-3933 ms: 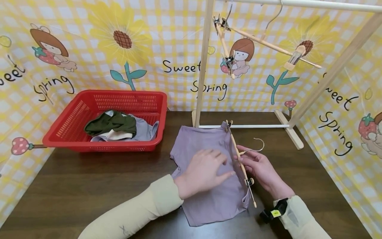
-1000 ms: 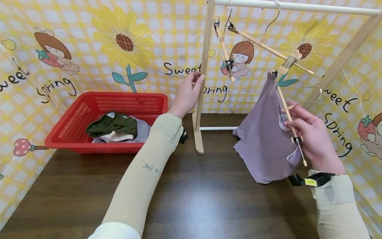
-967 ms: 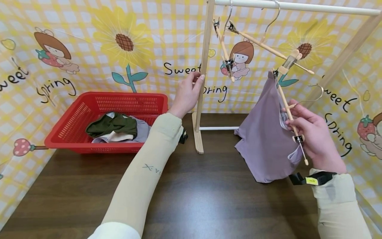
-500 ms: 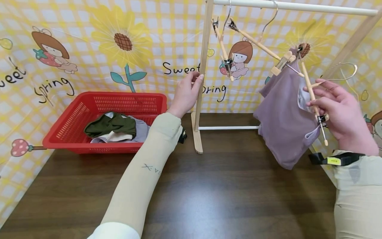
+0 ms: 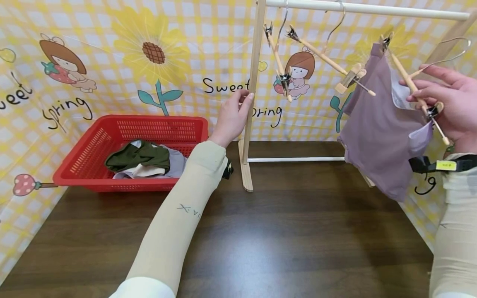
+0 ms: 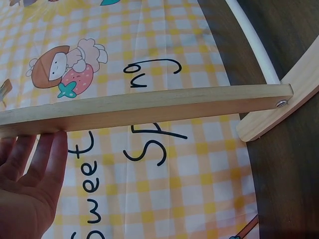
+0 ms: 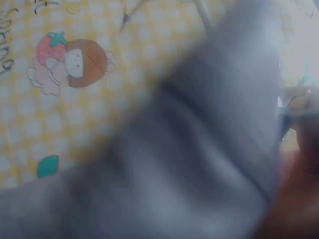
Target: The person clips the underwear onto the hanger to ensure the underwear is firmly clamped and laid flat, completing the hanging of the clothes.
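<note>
My right hand point(image 5: 452, 97) grips the wooden bar of a clip hanger point(image 5: 401, 71), its metal hook pointing right, below the rack's top rail. Mauve shorts point(image 5: 380, 124) hang from the hanger's two clips, waistband up, raised off the table at the right. In the right wrist view the shorts point(image 7: 164, 174) are blurred and cover much of the hand. My left hand point(image 5: 232, 116) touches the left post point(image 5: 255, 54) of the wooden rack. In the left wrist view its fingers point(image 6: 52, 159) lie fairly straight with the tips at the post's edge.
Two bare clip hangers point(image 5: 277, 54) hang from the white rail point(image 5: 365, 8), one with a large clip point(image 5: 350, 78) close to the shorts. A red basket point(image 5: 130, 182) holding an olive garment point(image 5: 138, 157) and other clothes stands left on the dark table point(image 5: 261, 236).
The shorts lay on the table earlier; my right hand has lifted the hanger with them up and to the right. My left hand went from the shorts to the rack post and stays there.
</note>
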A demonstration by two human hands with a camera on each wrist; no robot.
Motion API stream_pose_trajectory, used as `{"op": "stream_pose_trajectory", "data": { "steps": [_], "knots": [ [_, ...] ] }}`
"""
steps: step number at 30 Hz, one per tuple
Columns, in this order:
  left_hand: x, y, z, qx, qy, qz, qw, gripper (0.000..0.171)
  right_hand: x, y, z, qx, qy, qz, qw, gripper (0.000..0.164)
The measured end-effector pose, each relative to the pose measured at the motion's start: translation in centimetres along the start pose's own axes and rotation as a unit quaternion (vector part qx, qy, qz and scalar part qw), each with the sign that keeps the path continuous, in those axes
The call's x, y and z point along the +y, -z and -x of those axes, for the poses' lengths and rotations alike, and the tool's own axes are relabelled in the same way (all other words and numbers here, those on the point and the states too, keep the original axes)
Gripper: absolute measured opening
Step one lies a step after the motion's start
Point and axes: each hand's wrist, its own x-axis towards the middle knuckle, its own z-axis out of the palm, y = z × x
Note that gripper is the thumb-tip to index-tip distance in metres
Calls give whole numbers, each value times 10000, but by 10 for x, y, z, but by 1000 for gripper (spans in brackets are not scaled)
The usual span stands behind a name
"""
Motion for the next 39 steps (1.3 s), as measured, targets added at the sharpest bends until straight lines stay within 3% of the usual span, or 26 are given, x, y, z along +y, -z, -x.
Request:
{"op": "stream_pose_trajectory", "data": {
  "steps": [6,10,14,17,19,20,21,22,26,28,29,31,36,39],
  "knots": [
    [-1,1,-1,41,-9,-12,10000,47,-21,10,-22,-17,-253,-362,9990,34],
    [-1,1,-1,49,-15,16,10000,47,-33,21,-37,-241,-580,-118,9980,34],
    [-1,2,-1,53,12,46,10000,47,-41,37,-52,-909,-737,21,9931,38],
    [-1,2,-1,50,51,31,10000,48,-52,43,-66,-795,-1086,429,9900,33],
    [-2,2,0,56,65,9,10000,48,-58,43,-76,-450,-1406,668,9868,27],
    [-2,3,0,47,87,17,10000,48,-63,41,-79,-47,-1645,859,9826,25],
    [-2,3,0,39,99,25,9999,48,-66,41,-82,-1,-1747,822,9812,24],
    [-3,3,0,39,104,28,9999,48,-65,42,-83,-236,-1589,789,9839,24],
    [-4,4,-1,47,127,88,9999,49,-63,38,-85,-267,-1358,524,9890,24],
    [-5,4,-2,78,103,80,9999,48,-60,34,-85,-135,-1235,637,9902,28],
    [-5,5,-2,86,96,89,9999,48,-60,30,-86,215,-1414,670,9875,31],
    [-5,5,-2,98,70,89,9999,47,-59,27,-87,370,-1524,960,9829,37],
    [-5,5,-2,102,59,91,9999,47,-57,24,-90,353,-2016,1547,9665,65],
    [-6,5,-2,97,88,113,9998,47,-54,26,-91,306,-2372,1382,9611,64]
  ]
}}
